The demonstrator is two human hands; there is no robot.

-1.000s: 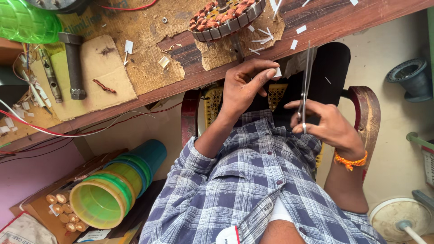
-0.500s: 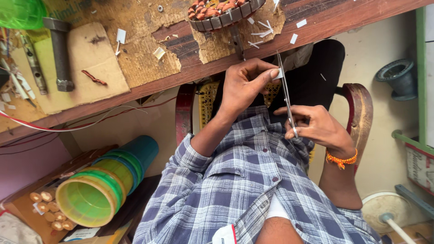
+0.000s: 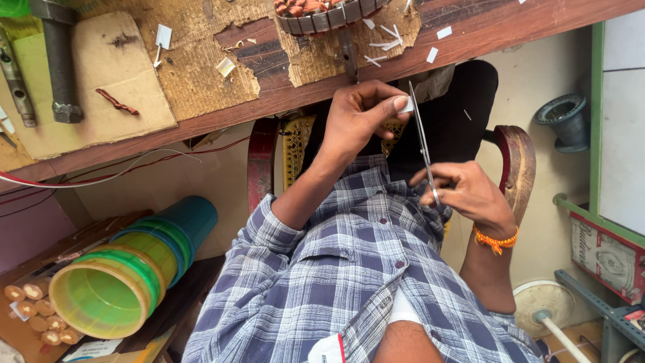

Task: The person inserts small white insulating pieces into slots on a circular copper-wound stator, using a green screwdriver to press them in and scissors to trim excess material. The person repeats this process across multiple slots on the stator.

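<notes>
Wooden counter (image 3: 470, 40), littered with paper slivers, runs above the lap. Since a second ago the scissors (image 3: 422, 144) have swung upright, blades against the small white paper piece (image 3: 406, 105) pinched in the left hand (image 3: 359, 114). Right hand (image 3: 463, 191) closes round the handles; both work just under the counter's edge, open room below.

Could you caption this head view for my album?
Left hand holds a small white paper piece against scissors held in right hand.
</notes>
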